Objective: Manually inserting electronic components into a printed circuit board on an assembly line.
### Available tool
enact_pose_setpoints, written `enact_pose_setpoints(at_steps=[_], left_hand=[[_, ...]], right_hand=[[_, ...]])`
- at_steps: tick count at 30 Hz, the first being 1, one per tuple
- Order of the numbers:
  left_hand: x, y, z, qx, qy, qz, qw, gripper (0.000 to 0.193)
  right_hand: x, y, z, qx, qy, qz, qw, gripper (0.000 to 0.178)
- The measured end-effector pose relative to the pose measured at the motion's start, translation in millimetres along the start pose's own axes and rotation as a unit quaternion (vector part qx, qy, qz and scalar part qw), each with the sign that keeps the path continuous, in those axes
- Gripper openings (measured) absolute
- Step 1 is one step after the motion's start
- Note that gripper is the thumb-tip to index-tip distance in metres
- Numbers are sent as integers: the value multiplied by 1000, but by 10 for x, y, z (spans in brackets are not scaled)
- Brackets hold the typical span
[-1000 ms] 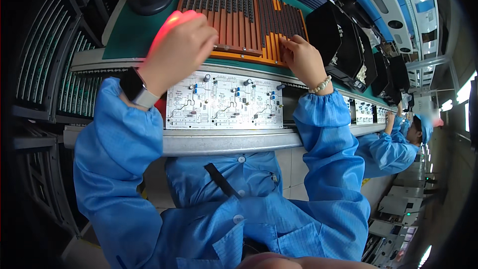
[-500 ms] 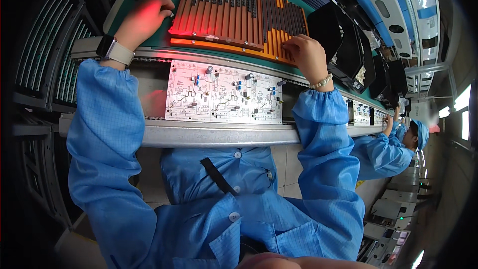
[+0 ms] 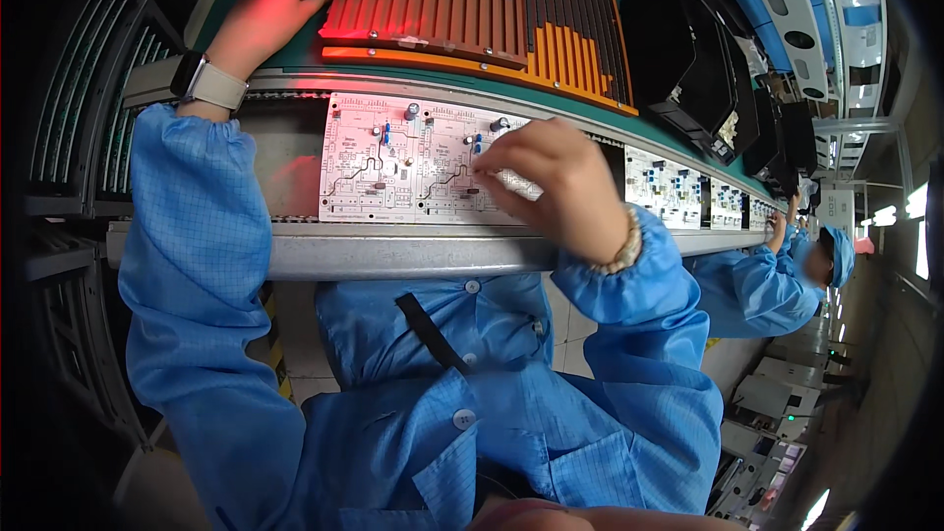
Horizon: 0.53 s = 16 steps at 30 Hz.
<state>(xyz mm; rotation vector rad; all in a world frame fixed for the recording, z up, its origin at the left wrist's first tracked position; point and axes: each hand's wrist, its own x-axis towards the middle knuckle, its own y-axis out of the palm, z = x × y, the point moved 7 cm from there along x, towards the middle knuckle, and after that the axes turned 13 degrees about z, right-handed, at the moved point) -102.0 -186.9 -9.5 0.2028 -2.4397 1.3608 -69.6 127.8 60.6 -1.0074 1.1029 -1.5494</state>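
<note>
A white circuit board panel (image 3: pixel 346 152) lies on the conveyor rails in front of me, carrying small black cylinders, blue parts and other components. Over its right half hovers my right hand (image 3: pixel 556 182), thumb and fingers pinched close to the board surface. Whatever is between those fingertips is too small to make out, and the hand covers the board's right end. My left hand (image 3: pixel 280 5) is curled closed beside the left edge of the brown slotted tray (image 3: pixel 418 25); what it holds, if anything, is hidden. Rows of small black components fill part of the tray's slots.
Beneath and right of the brown tray sits an orange slotted tray (image 3: pixel 582 64) with dark components. Black bins (image 3: pixel 678 49) stand farther right. More populated boards (image 3: pixel 664 187) line the conveyor toward a co-worker in blue (image 3: pixel 762 290). A metal rail (image 3: pixel 413 254) runs along the near edge.
My right hand has come from the orange tray down over the board's right half. The left hand stays by the brown tray's left edge, its fingers still curled. The view has shifted slightly.
</note>
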Motion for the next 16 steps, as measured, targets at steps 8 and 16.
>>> enact_pose_setpoints(at_steps=[8,16], left_hand=[[14,19,111,-20,-53,14,998,10],[24,-5,58,16,-52,15,998,12]], right_hand=[[92,364,183,-3,-25,25,999,14],[116,383,185,-14,-15,17,1000,14]])
